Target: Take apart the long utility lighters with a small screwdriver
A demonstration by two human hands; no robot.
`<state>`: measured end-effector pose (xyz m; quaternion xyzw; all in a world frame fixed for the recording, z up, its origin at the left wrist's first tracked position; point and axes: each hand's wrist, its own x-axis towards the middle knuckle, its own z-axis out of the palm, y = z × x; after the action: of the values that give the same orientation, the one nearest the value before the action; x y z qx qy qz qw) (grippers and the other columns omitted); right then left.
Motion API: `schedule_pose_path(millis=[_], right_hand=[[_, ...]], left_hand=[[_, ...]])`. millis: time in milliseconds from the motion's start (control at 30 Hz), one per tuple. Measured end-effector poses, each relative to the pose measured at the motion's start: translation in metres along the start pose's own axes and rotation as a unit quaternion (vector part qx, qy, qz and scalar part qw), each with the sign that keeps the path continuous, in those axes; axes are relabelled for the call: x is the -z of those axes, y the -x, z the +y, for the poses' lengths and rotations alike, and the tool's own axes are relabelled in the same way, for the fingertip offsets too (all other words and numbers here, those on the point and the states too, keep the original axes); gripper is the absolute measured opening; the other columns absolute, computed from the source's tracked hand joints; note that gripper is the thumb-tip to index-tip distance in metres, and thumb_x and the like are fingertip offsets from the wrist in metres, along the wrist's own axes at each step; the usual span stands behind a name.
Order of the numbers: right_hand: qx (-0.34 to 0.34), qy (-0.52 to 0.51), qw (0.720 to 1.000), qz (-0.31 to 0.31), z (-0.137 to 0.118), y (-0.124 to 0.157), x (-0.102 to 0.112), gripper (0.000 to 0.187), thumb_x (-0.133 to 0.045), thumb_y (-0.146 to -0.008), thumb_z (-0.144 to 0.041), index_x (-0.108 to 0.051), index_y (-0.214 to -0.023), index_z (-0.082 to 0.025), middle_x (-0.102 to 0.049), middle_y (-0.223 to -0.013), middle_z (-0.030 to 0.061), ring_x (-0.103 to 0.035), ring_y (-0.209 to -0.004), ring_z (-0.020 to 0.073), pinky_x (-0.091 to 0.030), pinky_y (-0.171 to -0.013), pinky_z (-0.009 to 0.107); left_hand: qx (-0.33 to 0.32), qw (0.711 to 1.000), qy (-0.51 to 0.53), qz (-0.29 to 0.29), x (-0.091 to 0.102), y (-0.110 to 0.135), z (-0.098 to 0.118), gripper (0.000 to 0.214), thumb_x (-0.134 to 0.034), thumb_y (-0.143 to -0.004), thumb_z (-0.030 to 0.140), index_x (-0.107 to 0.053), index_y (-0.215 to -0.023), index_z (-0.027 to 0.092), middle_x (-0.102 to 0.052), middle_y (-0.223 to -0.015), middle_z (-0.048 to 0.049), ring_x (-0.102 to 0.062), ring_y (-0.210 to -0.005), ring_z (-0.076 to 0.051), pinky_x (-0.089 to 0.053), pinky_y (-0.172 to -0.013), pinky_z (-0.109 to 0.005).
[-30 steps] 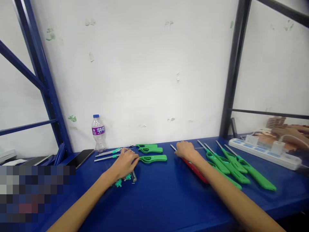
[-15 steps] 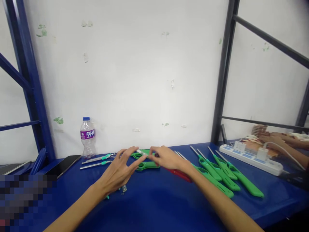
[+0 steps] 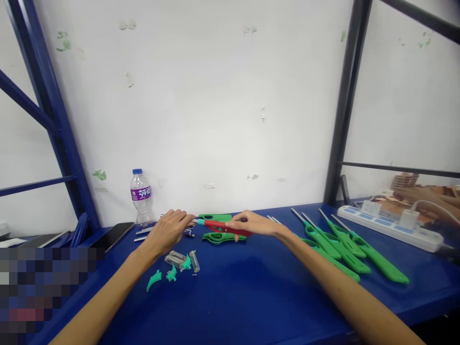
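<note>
A long-nosed gas lighter (image 3: 214, 224) with a red body and teal collar is held level between my hands. My left hand (image 3: 168, 232) closes on its metal tube at the left. My right hand (image 3: 254, 223) grips the red handle; a small dark thing shows among its fingers, too hidden to name. Beneath and behind the lighter lie green handle shells (image 3: 224, 238). In front of my left hand are clear fuel tanks (image 3: 194, 261) and teal trigger pieces (image 3: 154, 279). Metal tubes (image 3: 143, 232) lie partly hidden behind that hand.
Several green lighters (image 3: 381, 258) lie at the right, beside a white power strip (image 3: 391, 229). A plastic bottle (image 3: 141, 201) stands by the wall, with a phone (image 3: 114, 236) near it. Another person's hand (image 3: 413, 195) shows at far right.
The red lighter, earlier lying by my right wrist, is now held in both hands. The white piece earlier between my hands is no longer seen there. The view has shifted slightly.
</note>
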<state>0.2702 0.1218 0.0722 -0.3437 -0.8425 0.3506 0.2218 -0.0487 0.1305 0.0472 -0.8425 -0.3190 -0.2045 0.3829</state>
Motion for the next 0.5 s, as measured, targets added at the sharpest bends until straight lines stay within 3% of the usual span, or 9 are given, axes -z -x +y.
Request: schedule_pose_path(millis=[167, 300, 400, 500], right_hand=[[0.037, -0.059, 0.996, 0.049, 0.005, -0.006, -0.009, 0.057, -0.058, -0.092, -0.068, -0.073, -0.07, -0.017, -0.064, -0.064, 0.0015, -0.042, -0.057, 0.0131, -0.031, -0.059, 0.029], [0.044, -0.102, 0.993, 0.046, 0.007, -0.01, -0.012, 0.053, -0.055, -0.094, -0.064, -0.071, -0.075, -0.017, -0.061, -0.059, 0.0003, -0.045, -0.056, 0.0141, -0.034, -0.06, 0.029], [0.046, -0.104, 0.994, -0.001, -0.003, -0.006, -0.017, 0.049, -0.057, -0.094, -0.062, -0.066, -0.074, -0.018, -0.056, -0.058, -0.0027, -0.042, -0.053, 0.0121, -0.032, -0.057, 0.028], [0.038, -0.068, 0.992, -0.096, -0.017, -0.001, -0.027, 0.039, -0.069, -0.087, -0.054, -0.061, -0.072, -0.018, -0.054, -0.06, -0.0042, -0.042, -0.054, 0.0107, -0.03, -0.055, 0.026]], left_hand=[[0.038, 0.999, 0.016, -0.023, -0.002, 0.007, 0.007, 0.021, -0.044, -0.106, 0.022, -0.06, -0.116, 0.015, -0.066, -0.092, -0.0082, -0.06, -0.08, -0.023, -0.044, -0.075, -0.035], [0.041, 0.998, 0.04, -0.034, 0.0, 0.003, 0.027, 0.029, -0.048, -0.104, 0.034, -0.057, -0.123, 0.014, -0.068, -0.104, -0.0112, -0.064, -0.092, -0.026, -0.048, -0.082, -0.037], [0.053, 0.996, 0.05, -0.047, -0.001, 0.0, 0.038, 0.02, -0.047, -0.104, 0.029, -0.061, -0.109, 0.015, -0.07, -0.098, -0.0099, -0.067, -0.088, -0.025, -0.049, -0.074, -0.034], [0.07, 0.994, 0.058, -0.067, -0.005, 0.002, 0.044, 0.025, -0.047, -0.103, 0.027, -0.063, -0.087, 0.017, -0.07, -0.078, -0.0073, -0.067, -0.07, -0.023, -0.045, -0.06, -0.031]])
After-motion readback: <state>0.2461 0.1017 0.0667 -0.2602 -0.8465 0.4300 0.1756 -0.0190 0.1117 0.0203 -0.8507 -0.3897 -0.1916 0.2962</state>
